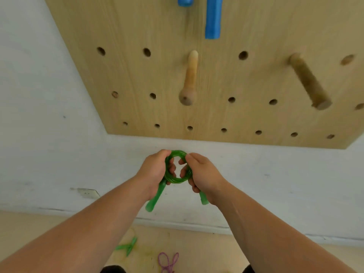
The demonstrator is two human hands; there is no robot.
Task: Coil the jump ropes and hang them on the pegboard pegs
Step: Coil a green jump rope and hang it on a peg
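While left hand (154, 170) and right hand (204, 174) clasp the green rope coil (176, 179), fingers curled | coil below pegboard (137, 85), bare peg (189, 79) directly above | peg juts outward | both hands equally near

Two pegs (188, 79) jut from pegboard (137, 75) above hands (178, 172).

We record the left hand (155, 170) and right hand (204, 174) as bare. The left forearm (94, 223) and right forearm (266, 223) are uncovered along their full visible length, down to the frame's lower corners. At the bottom edge we note two dark rounded shapes (112, 269), possibly footwear or clothing; we cannot tell which.
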